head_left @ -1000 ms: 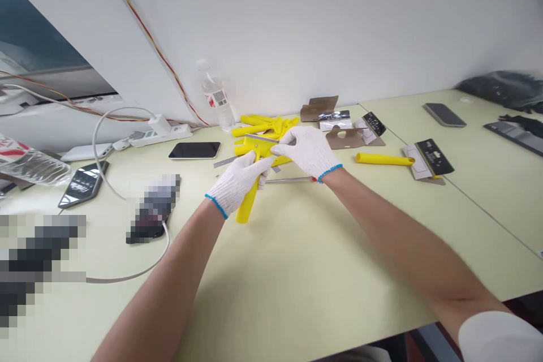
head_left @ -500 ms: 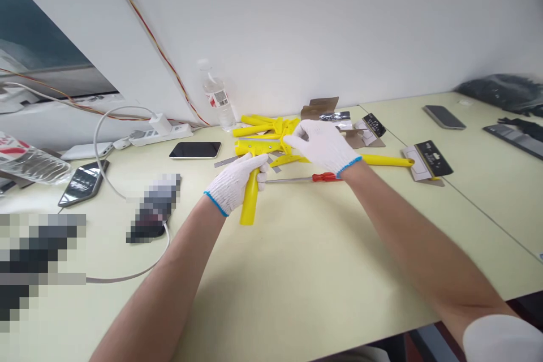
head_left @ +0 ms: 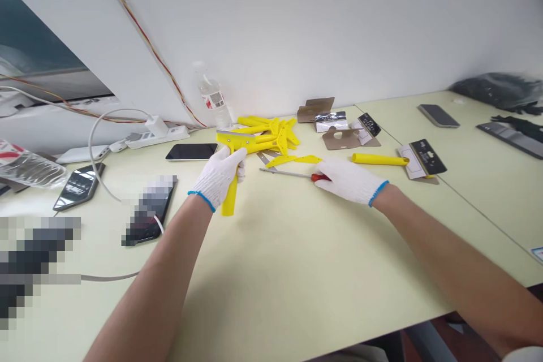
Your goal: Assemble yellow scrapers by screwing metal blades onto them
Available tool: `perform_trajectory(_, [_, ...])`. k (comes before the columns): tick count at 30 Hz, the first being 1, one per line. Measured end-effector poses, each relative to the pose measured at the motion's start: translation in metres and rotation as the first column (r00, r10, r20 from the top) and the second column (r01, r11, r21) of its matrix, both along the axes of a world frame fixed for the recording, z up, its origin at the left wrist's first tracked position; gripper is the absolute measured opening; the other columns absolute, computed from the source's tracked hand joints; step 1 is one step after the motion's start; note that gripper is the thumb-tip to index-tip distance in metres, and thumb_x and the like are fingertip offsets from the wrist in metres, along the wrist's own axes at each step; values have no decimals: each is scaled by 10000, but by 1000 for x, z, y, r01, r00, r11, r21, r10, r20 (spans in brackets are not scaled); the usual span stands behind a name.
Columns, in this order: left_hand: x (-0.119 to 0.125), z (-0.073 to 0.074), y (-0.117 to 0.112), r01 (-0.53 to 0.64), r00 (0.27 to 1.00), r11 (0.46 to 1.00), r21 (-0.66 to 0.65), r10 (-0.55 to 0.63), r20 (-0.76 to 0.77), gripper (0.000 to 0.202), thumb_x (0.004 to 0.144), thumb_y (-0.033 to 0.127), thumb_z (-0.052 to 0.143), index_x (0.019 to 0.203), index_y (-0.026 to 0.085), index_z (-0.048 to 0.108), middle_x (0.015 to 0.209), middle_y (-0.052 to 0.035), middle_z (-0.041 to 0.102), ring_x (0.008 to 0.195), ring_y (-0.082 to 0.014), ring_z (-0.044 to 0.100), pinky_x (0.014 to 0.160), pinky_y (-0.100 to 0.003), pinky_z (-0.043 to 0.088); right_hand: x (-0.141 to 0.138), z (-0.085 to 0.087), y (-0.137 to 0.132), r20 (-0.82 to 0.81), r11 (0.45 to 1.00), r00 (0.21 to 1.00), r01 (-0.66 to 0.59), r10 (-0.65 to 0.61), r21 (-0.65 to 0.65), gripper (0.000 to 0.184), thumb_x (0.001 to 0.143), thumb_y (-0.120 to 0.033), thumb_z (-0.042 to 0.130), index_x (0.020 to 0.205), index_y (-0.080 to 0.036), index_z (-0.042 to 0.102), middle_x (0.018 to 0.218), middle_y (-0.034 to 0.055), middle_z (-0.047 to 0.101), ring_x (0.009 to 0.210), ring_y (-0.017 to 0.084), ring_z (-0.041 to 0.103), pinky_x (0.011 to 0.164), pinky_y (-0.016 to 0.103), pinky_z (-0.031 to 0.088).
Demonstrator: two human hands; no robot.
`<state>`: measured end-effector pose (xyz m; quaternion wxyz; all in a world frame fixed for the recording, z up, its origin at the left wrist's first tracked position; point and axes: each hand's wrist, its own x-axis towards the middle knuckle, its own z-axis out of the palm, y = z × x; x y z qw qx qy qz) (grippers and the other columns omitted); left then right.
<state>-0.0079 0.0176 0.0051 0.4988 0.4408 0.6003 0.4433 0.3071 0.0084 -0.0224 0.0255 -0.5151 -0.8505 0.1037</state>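
My left hand (head_left: 219, 176), in a white glove with a blue cuff, is closed round the handle of a yellow scraper (head_left: 229, 197). The scraper's head points away from me, and a metal blade (head_left: 235, 138) runs along its far edge. My right hand (head_left: 350, 179), gloved likewise, has its fingers over the red handle of a screwdriver (head_left: 319, 177) low over the table, the shaft pointing left. Behind the hands lies a pile of yellow scrapers (head_left: 278, 134). Between pile and screwdriver are loose yellow pieces (head_left: 292, 160) and thin metal blades (head_left: 263, 158).
Opened card packaging (head_left: 339, 138) lies near the wall. A yellow handle (head_left: 379, 159) with a card (head_left: 424, 158) is at the right. Phones (head_left: 192, 151), a water bottle (head_left: 215, 100), a power strip (head_left: 159, 134) and a white cable (head_left: 91, 141) occupy the left side.
My right hand has left the scraper's head and moved down and right onto the screwdriver handle. My left hand has shifted slightly left with the scraper, whose blade now shows plainly.
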Motion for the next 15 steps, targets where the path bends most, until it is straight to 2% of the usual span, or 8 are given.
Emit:
perform_trajectory(3, [-2,3,-1,-26,998,999,25,27,-64,226,910,308,671,810,213,492,660,1,541,496,-110,474,521,-308,412,13,1,-6,-34,996,998,45,-48,-75,218,1043,-361,495,973,-226,652,953,83,744,793,241,673,705,341,456])
perform_trajectory(6, [-6,-1,2,-41,995,996,74,48,-91,227,882,329,696,807,214,515,651,-4,536,501,-110,467,514,-303,406,25,2,-10,-99,989,989,98,-109,-109,234,1059,-392,470,1095,-231,637,1010,84,754,777,234,681,697,335,478])
perform_trajectory(10, [-10,-8,6,-49,990,994,102,62,-123,254,867,369,708,813,211,517,651,-2,528,504,-105,452,507,-300,397,22,1,-10,-218,994,970,107,-108,-16,272,1081,-376,434,1150,-206,635,1094,124,759,880,256,703,784,349,501])
perform_trajectory(15, [-9,-9,6,-32,989,991,127,50,-141,281,877,380,703,800,202,498,649,4,522,497,-103,462,498,-299,405,11,-1,-9,-212,991,970,128,-115,47,290,1078,-401,459,1033,-200,663,997,106,763,842,251,684,754,338,462])
